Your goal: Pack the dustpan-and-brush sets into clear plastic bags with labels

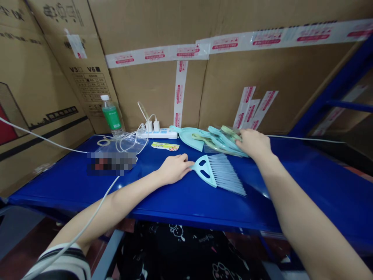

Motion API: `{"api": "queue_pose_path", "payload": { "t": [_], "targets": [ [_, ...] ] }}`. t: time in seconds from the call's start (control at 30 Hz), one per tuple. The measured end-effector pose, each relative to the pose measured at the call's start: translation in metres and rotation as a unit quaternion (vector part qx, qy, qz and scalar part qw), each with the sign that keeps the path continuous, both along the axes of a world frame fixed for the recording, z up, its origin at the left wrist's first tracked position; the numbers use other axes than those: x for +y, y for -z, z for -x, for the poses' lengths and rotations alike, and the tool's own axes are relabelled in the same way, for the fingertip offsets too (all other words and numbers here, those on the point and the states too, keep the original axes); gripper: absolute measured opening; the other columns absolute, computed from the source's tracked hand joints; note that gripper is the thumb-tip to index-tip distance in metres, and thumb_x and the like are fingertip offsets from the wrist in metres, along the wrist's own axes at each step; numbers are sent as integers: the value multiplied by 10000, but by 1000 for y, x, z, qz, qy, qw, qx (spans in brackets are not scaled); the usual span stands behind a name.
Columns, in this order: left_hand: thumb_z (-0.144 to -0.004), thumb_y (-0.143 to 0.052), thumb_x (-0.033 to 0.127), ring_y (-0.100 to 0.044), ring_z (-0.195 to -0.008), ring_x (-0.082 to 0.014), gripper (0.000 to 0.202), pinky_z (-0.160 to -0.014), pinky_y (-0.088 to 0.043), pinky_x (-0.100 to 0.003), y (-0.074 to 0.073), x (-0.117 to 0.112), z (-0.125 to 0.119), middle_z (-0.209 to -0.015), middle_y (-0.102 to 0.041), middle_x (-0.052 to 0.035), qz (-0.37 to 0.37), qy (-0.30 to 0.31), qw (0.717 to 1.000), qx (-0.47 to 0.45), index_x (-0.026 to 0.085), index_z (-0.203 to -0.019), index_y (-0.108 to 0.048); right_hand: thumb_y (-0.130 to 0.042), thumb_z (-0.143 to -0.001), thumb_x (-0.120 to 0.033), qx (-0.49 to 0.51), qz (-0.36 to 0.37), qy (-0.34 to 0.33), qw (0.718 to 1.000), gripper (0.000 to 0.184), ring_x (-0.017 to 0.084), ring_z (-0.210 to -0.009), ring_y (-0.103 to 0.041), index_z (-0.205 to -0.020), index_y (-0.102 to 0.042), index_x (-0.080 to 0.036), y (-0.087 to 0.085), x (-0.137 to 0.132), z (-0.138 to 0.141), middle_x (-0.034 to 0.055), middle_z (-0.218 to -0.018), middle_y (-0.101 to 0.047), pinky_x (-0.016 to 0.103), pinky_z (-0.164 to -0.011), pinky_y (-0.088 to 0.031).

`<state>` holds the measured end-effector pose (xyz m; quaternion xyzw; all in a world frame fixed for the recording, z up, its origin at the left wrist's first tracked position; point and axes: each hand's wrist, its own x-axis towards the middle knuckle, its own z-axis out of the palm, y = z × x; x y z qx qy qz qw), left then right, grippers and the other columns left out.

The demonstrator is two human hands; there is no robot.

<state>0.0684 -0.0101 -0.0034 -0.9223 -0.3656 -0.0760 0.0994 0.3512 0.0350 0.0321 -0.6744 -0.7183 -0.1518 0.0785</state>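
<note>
My left hand [175, 168] is closed round the handle of a light-blue hand brush [206, 171], which lies on the blue table with its grey-blue bristles pointing right. At the back right, my right hand [254, 143] grips the right end of a pile of wrapped dustpan sets [225, 140], light blue and pale green under clear plastic. Some of its fingertips are hidden against the pile. Left of that pile lies a loose light-blue dustpan [190, 139], its handle toward the power strip.
A white power strip [161, 133] with plugged-in chargers stands along the cardboard wall [151, 89]. Left of it are a green-labelled bottle [112, 114], clear plastic and white cables. A yellow card [165, 146] lies nearby. One cable [99, 212] crosses over my left arm.
</note>
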Motion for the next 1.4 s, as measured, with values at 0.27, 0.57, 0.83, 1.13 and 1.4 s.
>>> {"api": "queue_pose_path", "payload": {
  "t": [0.27, 0.57, 0.83, 1.13, 1.4],
  "targets": [
    [-963, -453, 354, -635, -741, -158, 306, -642, -481, -276, 0, -1, -2, -991, -603, -47, 2, -1, 1000, 4, 262, -1187, -640, -415, -842, -152, 21, 16, 97, 995, 323, 364, -954, -638, -1062, -641, -79, -15, -20, 27, 263, -1041, -655, 373, -645, -437],
    [-961, -451, 351, -640, -718, -151, 296, -594, -453, -254, 2, -1, 0, -970, -621, -40, -19, 9, 1000, 17, 251, -1159, -647, -384, -848, -136, 33, -78, 39, 996, 284, 346, -962, -584, -1040, -588, -87, -25, -30, 39, 246, -1052, -604, 364, -642, -431],
    [-958, -356, 247, -533, -566, -117, 343, -558, -397, -237, -24, -2, 17, -653, -586, -11, -220, 113, 939, -239, 165, -748, -615, -409, -876, -64, -91, -217, -324, 916, 217, 222, -809, -542, -917, -599, -159, -12, -47, 86, 101, -845, -622, 301, -628, -410],
    [-911, -476, 231, -598, -777, -184, 219, -680, -452, -283, -40, 18, 42, -786, -651, -52, -93, -51, 984, -143, 156, -834, -667, -422, -934, -68, -166, -101, -528, 826, 217, 172, -784, -544, -940, -612, -172, 23, -71, 137, 44, -816, -621, 292, -644, -427],
    [-920, -498, 225, -655, -919, -226, 250, -759, -494, -316, -29, 14, 31, -1022, -696, -99, 32, -34, 998, 33, 153, -1077, -679, -410, -939, -102, -142, -76, -524, 836, 211, 183, -804, -549, -900, -606, -169, 29, -74, 142, 45, -799, -613, 294, -644, -428]
  ]
}}
